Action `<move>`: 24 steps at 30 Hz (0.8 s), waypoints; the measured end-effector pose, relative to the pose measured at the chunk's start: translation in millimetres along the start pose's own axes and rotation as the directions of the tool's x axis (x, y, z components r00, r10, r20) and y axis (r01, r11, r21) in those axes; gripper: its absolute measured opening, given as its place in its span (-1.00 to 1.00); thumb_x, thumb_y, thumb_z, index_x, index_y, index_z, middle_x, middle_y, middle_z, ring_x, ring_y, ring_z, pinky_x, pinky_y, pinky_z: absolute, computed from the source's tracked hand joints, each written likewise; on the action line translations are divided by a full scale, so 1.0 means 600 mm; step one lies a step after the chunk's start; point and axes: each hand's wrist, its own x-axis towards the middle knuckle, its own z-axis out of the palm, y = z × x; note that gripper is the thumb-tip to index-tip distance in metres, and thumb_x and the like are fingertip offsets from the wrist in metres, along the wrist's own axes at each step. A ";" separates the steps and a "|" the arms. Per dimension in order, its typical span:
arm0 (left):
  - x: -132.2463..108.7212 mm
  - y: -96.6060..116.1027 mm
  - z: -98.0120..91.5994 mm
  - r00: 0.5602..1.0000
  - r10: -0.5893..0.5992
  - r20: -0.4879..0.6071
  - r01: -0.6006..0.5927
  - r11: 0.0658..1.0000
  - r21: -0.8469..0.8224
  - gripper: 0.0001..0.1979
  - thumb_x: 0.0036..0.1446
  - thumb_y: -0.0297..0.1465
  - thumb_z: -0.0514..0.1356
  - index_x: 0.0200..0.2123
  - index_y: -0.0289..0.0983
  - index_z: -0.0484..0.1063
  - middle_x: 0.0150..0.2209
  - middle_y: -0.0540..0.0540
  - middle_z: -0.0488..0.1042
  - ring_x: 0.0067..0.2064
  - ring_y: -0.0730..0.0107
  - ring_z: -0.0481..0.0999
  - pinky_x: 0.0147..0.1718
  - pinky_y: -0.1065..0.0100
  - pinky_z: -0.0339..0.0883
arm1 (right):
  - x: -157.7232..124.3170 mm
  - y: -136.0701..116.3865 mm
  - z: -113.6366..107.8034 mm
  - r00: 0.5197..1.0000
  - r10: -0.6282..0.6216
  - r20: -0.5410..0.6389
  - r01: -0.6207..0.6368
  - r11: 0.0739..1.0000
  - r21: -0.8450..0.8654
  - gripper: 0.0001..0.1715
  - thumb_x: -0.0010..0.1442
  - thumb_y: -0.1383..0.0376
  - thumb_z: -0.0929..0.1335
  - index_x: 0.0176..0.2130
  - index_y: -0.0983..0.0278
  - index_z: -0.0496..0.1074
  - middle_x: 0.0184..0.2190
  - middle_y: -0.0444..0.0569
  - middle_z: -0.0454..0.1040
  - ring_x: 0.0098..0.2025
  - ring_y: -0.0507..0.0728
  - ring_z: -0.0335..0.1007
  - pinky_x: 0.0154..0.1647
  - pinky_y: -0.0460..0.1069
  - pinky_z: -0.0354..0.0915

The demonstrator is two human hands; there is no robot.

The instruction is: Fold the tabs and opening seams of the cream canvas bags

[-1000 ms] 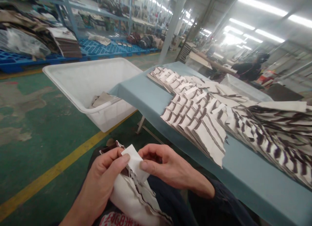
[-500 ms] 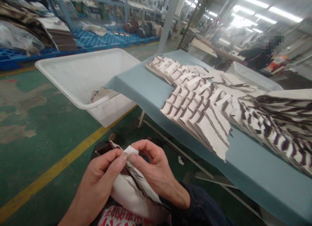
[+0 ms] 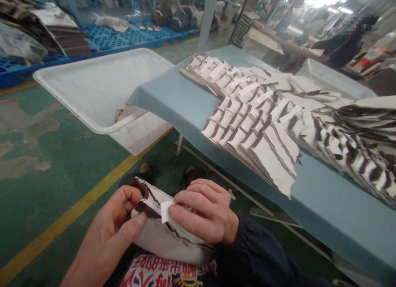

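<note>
A sewn fabric piece (image 3: 173, 245), off-white with dark brown edges and seams, lies folded over my lap. My left hand (image 3: 116, 229) pinches its left end, the thumb on the near edge and the fingers curled at the dark opening. On the far side, my right hand (image 3: 204, 210) has its fingers bent over the piece, its thumb hidden beneath. A small white strip (image 3: 165, 212) stands out from the seam, and my right index fingertip touches it. Whether the strip is attached cannot be made out.
A blue-covered table (image 3: 173, 101) carries overlapping rows of similar fabric pieces (image 3: 244, 126), several with white strips. Left of it stands a white plastic tub (image 3: 83, 83) with some pieces inside. A yellow floor line (image 3: 93, 196) crosses the green floor. A person (image 3: 343, 43) is behind the table.
My hands have moved apart from their shared pinch at the white strip. The left now grips the piece's end, while the right has turned palm down over the seam. The view tilted slightly downward.
</note>
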 end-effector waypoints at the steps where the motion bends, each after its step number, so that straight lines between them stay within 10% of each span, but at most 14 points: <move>1: 0.002 -0.005 -0.004 1.000 -0.018 0.017 0.018 1.000 -0.011 -0.49 0.25 0.12 0.62 -0.20 -0.10 0.53 -0.36 0.04 0.64 -0.33 0.20 0.59 -0.36 0.39 0.48 | -0.004 -0.001 0.000 0.998 0.038 0.052 -0.041 0.998 0.054 -0.78 0.70 0.32 0.51 0.03 0.02 0.82 -0.10 -0.10 0.88 -0.19 0.11 0.73 0.02 0.02 0.72; 7: 0.015 -0.024 -0.027 0.992 0.002 0.123 -0.011 0.997 0.074 -0.41 0.30 0.28 0.62 -0.21 -0.14 0.78 -0.37 -0.09 0.74 -0.35 0.18 0.60 -0.40 0.38 0.48 | -0.009 -0.037 0.028 0.891 0.439 0.113 -0.440 0.777 0.451 -0.78 0.69 0.24 0.50 -0.05 0.11 0.81 -0.19 0.04 0.86 -0.28 0.19 0.73 -0.20 0.07 0.61; 12: 0.033 -0.028 -0.038 0.971 0.078 0.228 -0.112 0.984 0.140 -0.42 0.41 0.26 0.54 -0.22 -0.15 0.84 -0.37 -0.13 0.74 -0.38 0.18 0.61 -0.43 0.39 0.47 | 0.008 -0.089 0.035 0.274 0.781 0.562 -0.840 -0.090 0.535 -0.52 0.51 -0.12 0.65 -0.19 0.19 0.70 -0.39 -0.11 0.63 -0.44 0.07 0.38 -0.38 -0.02 0.32; 14: 0.039 -0.024 -0.035 0.974 0.089 0.210 -0.120 0.983 0.141 -0.45 0.39 0.22 0.56 -0.29 -0.16 0.83 -0.42 -0.10 0.69 -0.44 0.24 0.53 -0.48 0.42 0.38 | 0.016 -0.100 0.030 0.138 0.738 0.661 -0.827 -0.281 0.486 -0.38 0.36 -0.24 0.72 -0.21 0.21 0.67 -0.42 -0.15 0.57 -0.44 0.05 0.30 -0.38 -0.03 0.26; 19: 0.045 -0.017 -0.037 0.974 0.073 0.214 -0.105 0.984 0.145 -0.46 0.36 0.17 0.55 -0.37 -0.18 0.80 -0.45 -0.08 0.64 -0.48 0.32 0.40 -0.49 0.44 0.27 | 0.031 -0.112 0.025 0.061 0.723 0.688 -0.808 -0.369 0.459 -0.30 0.21 -0.26 0.77 -0.26 0.23 0.64 -0.43 -0.14 0.54 -0.41 0.06 0.25 -0.34 -0.01 0.22; 24: 0.044 -0.027 -0.050 0.978 0.083 0.189 -0.106 0.988 0.113 -0.39 0.42 0.20 0.51 -0.43 -0.19 0.72 -0.46 -0.04 0.54 -0.44 0.33 0.33 -0.45 0.42 0.27 | 0.032 -0.124 0.037 0.090 0.710 0.698 -0.817 -0.349 0.460 -0.38 0.29 -0.21 0.71 -0.25 0.21 0.59 -0.42 -0.16 0.52 -0.39 0.04 0.25 -0.34 -0.04 0.22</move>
